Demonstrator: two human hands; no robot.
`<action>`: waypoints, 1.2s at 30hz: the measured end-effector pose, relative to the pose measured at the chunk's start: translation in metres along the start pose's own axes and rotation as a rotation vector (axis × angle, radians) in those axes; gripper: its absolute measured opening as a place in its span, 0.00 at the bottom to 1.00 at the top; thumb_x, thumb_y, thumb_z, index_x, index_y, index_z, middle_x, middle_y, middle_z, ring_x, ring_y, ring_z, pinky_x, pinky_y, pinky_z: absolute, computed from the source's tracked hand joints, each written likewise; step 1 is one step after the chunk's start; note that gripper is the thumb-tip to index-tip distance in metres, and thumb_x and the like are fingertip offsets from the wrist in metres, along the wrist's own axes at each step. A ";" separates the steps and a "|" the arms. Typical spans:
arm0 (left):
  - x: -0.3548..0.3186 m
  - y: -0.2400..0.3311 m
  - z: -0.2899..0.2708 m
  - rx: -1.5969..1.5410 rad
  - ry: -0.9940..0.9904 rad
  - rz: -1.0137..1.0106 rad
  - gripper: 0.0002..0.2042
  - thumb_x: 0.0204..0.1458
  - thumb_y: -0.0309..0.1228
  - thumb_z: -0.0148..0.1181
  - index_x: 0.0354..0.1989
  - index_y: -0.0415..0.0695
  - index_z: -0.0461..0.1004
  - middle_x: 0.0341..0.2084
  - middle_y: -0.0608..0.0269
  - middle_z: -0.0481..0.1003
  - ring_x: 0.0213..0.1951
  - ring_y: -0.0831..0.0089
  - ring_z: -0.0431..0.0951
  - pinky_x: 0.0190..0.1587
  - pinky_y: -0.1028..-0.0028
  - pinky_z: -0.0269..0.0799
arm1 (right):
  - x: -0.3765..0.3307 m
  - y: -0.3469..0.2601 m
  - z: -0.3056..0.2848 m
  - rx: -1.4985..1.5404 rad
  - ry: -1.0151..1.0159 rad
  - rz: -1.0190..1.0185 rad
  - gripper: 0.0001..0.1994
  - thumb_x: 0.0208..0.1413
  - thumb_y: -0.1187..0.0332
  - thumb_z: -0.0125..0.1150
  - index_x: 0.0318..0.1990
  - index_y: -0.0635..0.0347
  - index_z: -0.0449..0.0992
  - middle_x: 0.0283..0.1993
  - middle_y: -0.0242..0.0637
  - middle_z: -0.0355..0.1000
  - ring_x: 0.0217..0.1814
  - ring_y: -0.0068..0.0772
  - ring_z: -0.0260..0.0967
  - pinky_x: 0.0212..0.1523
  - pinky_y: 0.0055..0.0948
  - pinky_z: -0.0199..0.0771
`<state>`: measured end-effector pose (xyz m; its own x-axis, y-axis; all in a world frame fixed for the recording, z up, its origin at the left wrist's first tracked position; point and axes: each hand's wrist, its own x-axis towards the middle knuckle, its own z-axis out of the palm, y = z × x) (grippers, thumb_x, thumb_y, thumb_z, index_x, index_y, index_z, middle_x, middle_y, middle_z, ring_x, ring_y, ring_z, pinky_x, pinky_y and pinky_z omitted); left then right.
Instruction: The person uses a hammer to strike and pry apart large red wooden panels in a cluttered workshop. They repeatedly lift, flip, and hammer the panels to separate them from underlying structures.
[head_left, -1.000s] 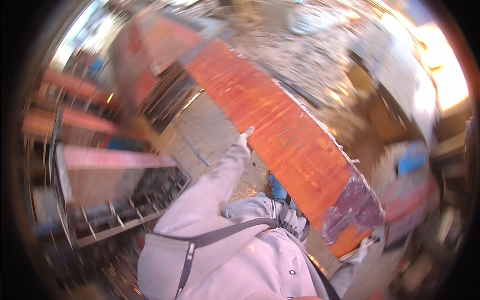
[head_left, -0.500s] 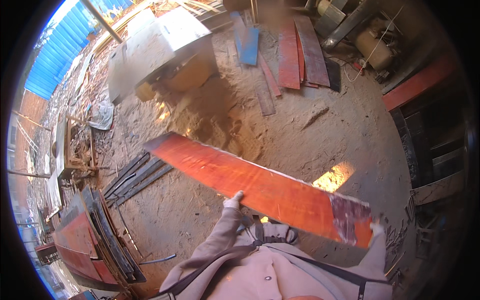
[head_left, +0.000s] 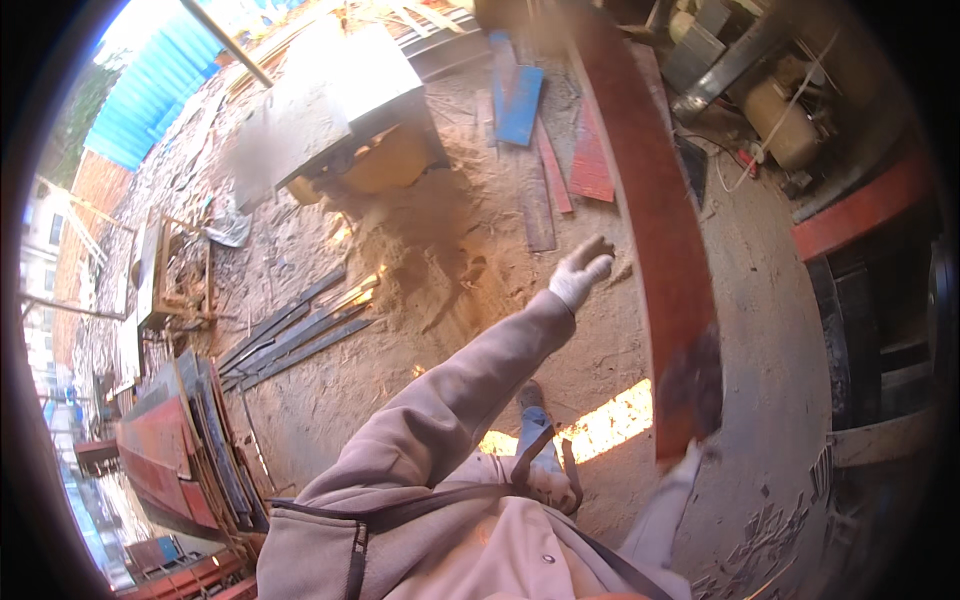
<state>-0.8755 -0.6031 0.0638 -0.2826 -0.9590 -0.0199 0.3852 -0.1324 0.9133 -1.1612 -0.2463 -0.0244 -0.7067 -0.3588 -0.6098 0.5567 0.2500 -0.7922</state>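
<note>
A long red-brown board (head_left: 655, 220) points away from me on the right, its near end dark and worn. At that end my gloved right hand (head_left: 686, 466) grips it; the fingers are partly hidden by the board. My gloved left hand (head_left: 583, 274) reaches forward beside the board's left edge, open, fingers stretched out and apart from it. Beyond the left hand lie narrow wooden strips (head_left: 538, 200) and a blue board (head_left: 519, 108). Other red boards (head_left: 592, 160) lie on the ground, partly covered by the held one.
A large metal-topped box-like bench (head_left: 345, 95) stands ahead left, over a sawdust heap (head_left: 420, 235). Dark strips (head_left: 290, 335) lie on the ground at left, near stacked boards (head_left: 165, 450). At right are a tank-like machine (head_left: 785, 125) with a cable and a dark rack (head_left: 875, 320).
The board has swung from lying across my front to pointing away from me at the right. My left hand has let go of it and moved forward; the right still holds the near end.
</note>
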 end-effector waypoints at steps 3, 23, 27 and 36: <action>-0.065 0.013 -0.038 0.442 -0.012 0.118 0.20 0.66 0.40 0.57 0.59 0.39 0.74 0.48 0.54 0.79 0.50 0.66 0.78 0.54 0.68 0.75 | 0.082 -0.021 0.137 -0.084 -0.144 -0.263 0.20 0.67 0.49 0.52 0.56 0.52 0.74 0.45 0.29 0.75 0.36 0.29 0.71 0.36 0.34 0.72; -0.803 -0.114 -0.401 0.050 2.431 -0.833 0.28 0.60 0.57 0.55 0.27 0.42 0.81 0.25 0.50 0.81 0.29 0.57 0.82 0.36 0.57 0.74 | -0.372 0.353 0.466 -1.091 -1.269 -0.197 0.17 0.62 0.53 0.66 0.40 0.58 0.75 0.17 0.29 0.63 0.12 0.25 0.57 0.12 0.28 0.58; -0.802 -0.074 -0.468 -0.223 2.460 -0.812 0.31 0.60 0.59 0.52 0.33 0.38 0.82 0.28 0.46 0.82 0.37 0.50 0.83 0.43 0.53 0.75 | -0.506 0.378 0.510 -0.927 -1.537 -0.506 0.14 0.63 0.56 0.65 0.35 0.56 0.72 0.15 0.29 0.63 0.10 0.24 0.57 0.11 0.27 0.57; -0.900 0.097 -0.659 -0.715 2.476 0.243 0.25 0.66 0.53 0.45 0.27 0.44 0.72 0.15 0.54 0.76 0.09 0.67 0.68 0.10 0.66 0.62 | -0.703 0.573 0.676 -1.222 -1.622 -0.424 0.12 0.58 0.61 0.69 0.32 0.54 0.72 0.14 0.25 0.58 0.08 0.23 0.54 0.09 0.28 0.52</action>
<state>-0.0052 0.0818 -0.0980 0.5145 0.6014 -0.6112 0.4577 0.4102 0.7888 -0.0504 -0.4591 -0.0344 0.6350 -0.6618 -0.3985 -0.4951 0.0473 -0.8676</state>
